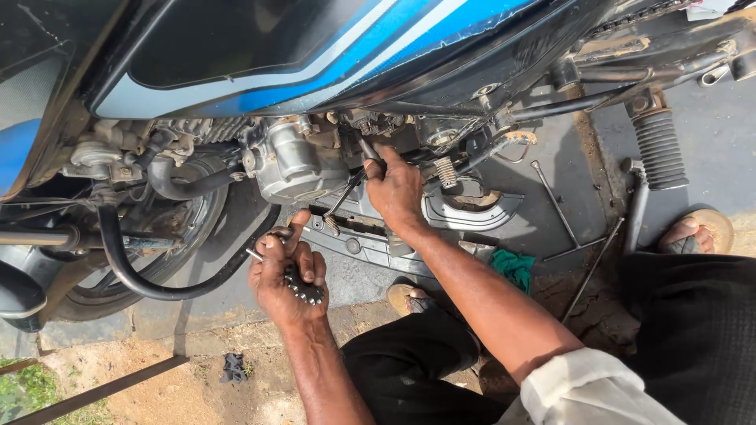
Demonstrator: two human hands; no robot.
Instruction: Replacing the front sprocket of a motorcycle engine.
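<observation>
I look down at a blue and black motorcycle with its engine exposed. My right hand reaches in under the engine and grips a thin metal tool at the engine's lower side. My left hand hovers lower and nearer, closed around a greasy chain piece and a small metal pin. A long thin rod runs diagonally just left of my right hand.
A grey engine cover lies on the ground under the bike, with a green rag beside it. Long metal rods lie on the pavement. A footpeg with rubber, a front wheel, and sandalled feet are near.
</observation>
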